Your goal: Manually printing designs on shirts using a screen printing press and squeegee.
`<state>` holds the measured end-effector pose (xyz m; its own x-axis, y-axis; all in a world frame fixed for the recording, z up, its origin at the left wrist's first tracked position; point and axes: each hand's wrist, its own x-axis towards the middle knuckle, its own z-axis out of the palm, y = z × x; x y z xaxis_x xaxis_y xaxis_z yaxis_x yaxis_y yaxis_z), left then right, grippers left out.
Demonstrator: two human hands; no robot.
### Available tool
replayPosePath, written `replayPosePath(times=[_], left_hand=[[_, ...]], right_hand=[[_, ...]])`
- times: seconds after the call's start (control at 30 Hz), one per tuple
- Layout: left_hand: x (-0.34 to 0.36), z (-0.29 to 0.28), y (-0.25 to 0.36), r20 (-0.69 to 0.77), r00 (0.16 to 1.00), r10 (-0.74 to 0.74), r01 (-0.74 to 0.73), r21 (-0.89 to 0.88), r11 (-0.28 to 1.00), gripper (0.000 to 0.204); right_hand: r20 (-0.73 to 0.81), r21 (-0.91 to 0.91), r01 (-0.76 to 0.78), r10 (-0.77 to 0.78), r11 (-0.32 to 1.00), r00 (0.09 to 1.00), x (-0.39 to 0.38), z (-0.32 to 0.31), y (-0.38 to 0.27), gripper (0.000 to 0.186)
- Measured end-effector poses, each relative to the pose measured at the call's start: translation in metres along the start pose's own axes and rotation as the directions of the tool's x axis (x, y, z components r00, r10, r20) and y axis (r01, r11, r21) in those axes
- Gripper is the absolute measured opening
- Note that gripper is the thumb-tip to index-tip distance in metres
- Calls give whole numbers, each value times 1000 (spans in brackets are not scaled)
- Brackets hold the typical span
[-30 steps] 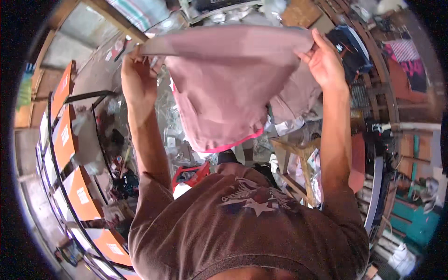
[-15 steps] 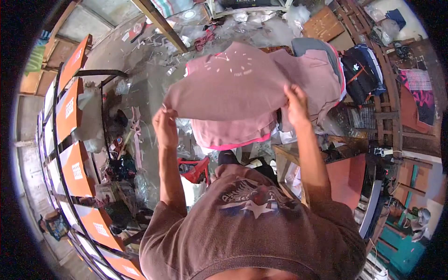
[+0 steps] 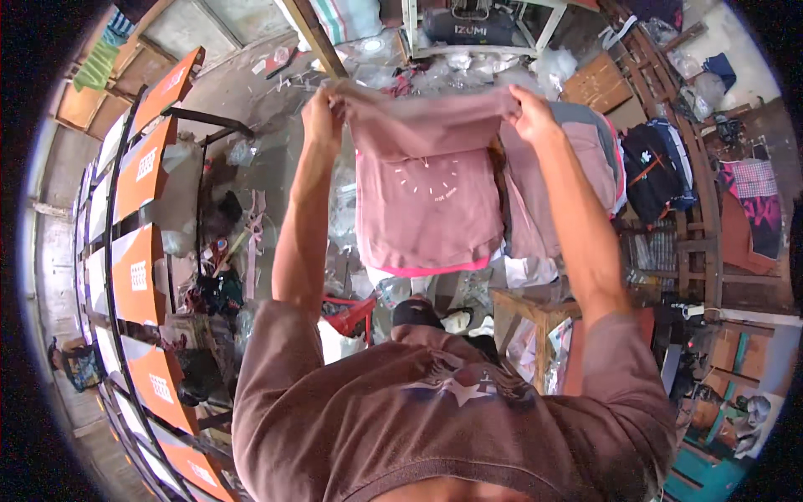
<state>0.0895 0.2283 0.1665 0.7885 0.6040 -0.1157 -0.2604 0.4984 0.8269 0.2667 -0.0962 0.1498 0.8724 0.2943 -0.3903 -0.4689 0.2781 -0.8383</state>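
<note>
My left hand [image 3: 328, 113] and my right hand [image 3: 525, 113] pinch the two ends of a mauve shirt's raised fabric [image 3: 422, 121], which hangs between them. Below it, mauve fabric with a pale dial-like print [image 3: 427, 209] lies flat on a stack with a pink and white edge at the bottom; whether it is the same shirt I cannot tell. Just right of this, partly behind my right forearm, is a second pile of mauve and grey garments [image 3: 585, 151].
A black rack with orange-and-white boards [image 3: 138, 268] runs along my left. Dark folded garments [image 3: 648, 171] lie at the right by wooden pallets [image 3: 694, 251]. A wooden stand [image 3: 544, 314] and a red plastic item [image 3: 343, 309] are near my body. Plastic scraps [image 3: 376, 75] litter the floor.
Half a second ago my hands were lower, holding the fabric's near edge; they have moved away from me, lifting it and uncovering the lower printed area. A second ago the raised fabric hid more.
</note>
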Motion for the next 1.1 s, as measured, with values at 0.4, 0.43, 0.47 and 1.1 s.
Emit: replayPosePath(times=[0.4, 0.43, 0.47, 1.1], left_hand=[[-22, -6, 66, 93, 981, 169, -171, 13, 985, 19], [-29, -30, 54, 100, 983, 156, -157, 2, 988, 16], [-42, -37, 40, 75, 989, 126, -131, 57, 990, 16], [-202, -214, -156, -376, 921, -98, 369, 768, 523, 33]], right_hand=[[75, -1, 169, -169, 986, 983, -49, 27, -48, 15], [71, 10, 134, -134, 991, 988, -59, 23, -32, 15], [93, 8, 108, -108, 994, 990, -64, 5, -15, 16], [-141, -274, -173, 138, 946, 980, -112, -113, 205, 34]])
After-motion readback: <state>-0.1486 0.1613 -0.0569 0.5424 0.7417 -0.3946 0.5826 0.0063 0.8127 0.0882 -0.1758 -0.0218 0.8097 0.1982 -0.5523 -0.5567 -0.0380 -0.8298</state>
